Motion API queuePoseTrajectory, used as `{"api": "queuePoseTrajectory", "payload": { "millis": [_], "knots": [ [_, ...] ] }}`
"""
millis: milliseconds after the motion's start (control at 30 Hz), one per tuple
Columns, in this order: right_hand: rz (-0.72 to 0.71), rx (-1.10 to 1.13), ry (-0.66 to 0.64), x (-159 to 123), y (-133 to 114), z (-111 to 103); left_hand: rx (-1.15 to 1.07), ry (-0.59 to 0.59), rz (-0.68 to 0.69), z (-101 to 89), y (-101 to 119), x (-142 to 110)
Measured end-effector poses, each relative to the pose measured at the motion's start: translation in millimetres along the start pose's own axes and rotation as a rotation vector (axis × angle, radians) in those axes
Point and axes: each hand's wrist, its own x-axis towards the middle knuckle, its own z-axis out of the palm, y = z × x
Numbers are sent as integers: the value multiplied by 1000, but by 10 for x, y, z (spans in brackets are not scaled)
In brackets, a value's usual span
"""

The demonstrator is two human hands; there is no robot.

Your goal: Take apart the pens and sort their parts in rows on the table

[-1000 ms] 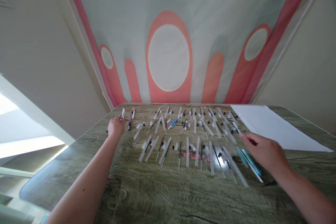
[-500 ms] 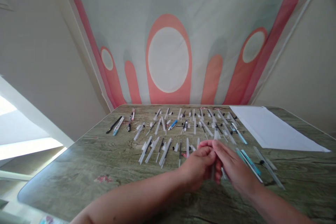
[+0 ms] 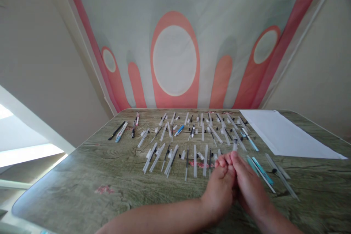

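My left hand [image 3: 221, 188] and my right hand [image 3: 249, 184] are pressed together over the near right part of the table, fingers closed. Between them stands a translucent pen [image 3: 235, 145], its dark end poking up past my fingertips. Most of its length is hidden by the hands. Just left of my left hand lie a frosted pen barrel [image 3: 205, 160] and a thin dark refill [image 3: 187, 164]. To the right of my right hand are turquoise pen parts [image 3: 262, 170] and a white stick-like piece [image 3: 267, 182].
Rows of frosted barrels, dark refills and small caps cover the middle of the wood-patterned table [image 3: 68, 190]. A blue pen [image 3: 179, 130] lies among them. Several assembled pens, one of them black [image 3: 116, 130], rest at the left. White paper [image 3: 285, 135] lies at the right.
Both hands have shifted slightly right and nearer to me, still together around the pen. Less of the pen shows above the fingers, and barrels behind the left hand have come into sight.
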Motion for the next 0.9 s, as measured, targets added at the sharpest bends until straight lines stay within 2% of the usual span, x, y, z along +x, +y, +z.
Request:
{"api": "queuePoseTrajectory", "payload": {
  "millis": [133, 300, 500, 900],
  "knots": [
    [33, 50, 44, -2, 62, -19, 180, 118, 109, 23, -35, -1],
    [47, 132, 57, -7, 52, 5, 315, 92, 165, 17, 19, -21],
    [35, 118, 78, -18, 45, 6, 343, 106, 221, 30, 8, -26],
    [31, 94, 113, -43, 33, 20, 310, 91, 241, 34, -31, -13]
  ]
}}
